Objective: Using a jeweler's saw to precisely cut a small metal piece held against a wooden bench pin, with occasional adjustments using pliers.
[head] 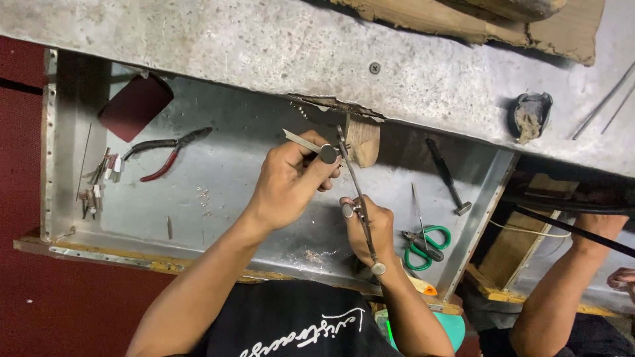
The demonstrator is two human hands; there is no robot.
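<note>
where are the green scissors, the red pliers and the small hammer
green scissors [430, 239], head view, on a green handle loop
red pliers [165, 151], head view, on the handles
small hammer [447, 175], head view, mid handle

Tray floor [231, 198] open leftward; scissors [423, 243], hammer [448, 177] crowd right.

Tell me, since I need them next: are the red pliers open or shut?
Open: the pliers' two handles lie spread apart in the tray.

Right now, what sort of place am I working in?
Probably a small metalworking or jeweller's bench: a worn metal tray under the worktop, pliers, a small hammer, and a wooden bench peg by your hands.
</note>
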